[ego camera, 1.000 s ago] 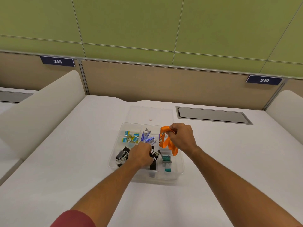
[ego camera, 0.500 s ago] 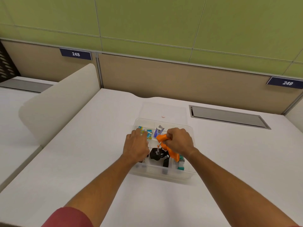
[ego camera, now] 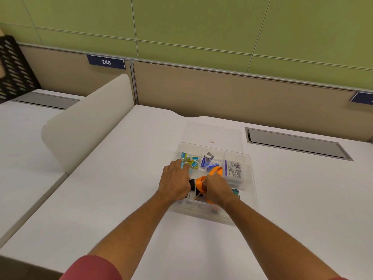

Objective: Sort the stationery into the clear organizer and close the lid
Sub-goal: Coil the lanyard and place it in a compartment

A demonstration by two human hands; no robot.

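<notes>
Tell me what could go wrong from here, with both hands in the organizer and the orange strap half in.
1. The orange strap in the right hand loops up over the dividers; left proud like that, it could stop the lid shutting flat.
2. The left hand sits beside the small boxes; a nudge could tip them into another cell.
3. Both hands press near the organizer's front edge, so it might slide or tilt.

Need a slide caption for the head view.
Right hand holds orange strap over clear organizer; left hand rests inside it.
</notes>
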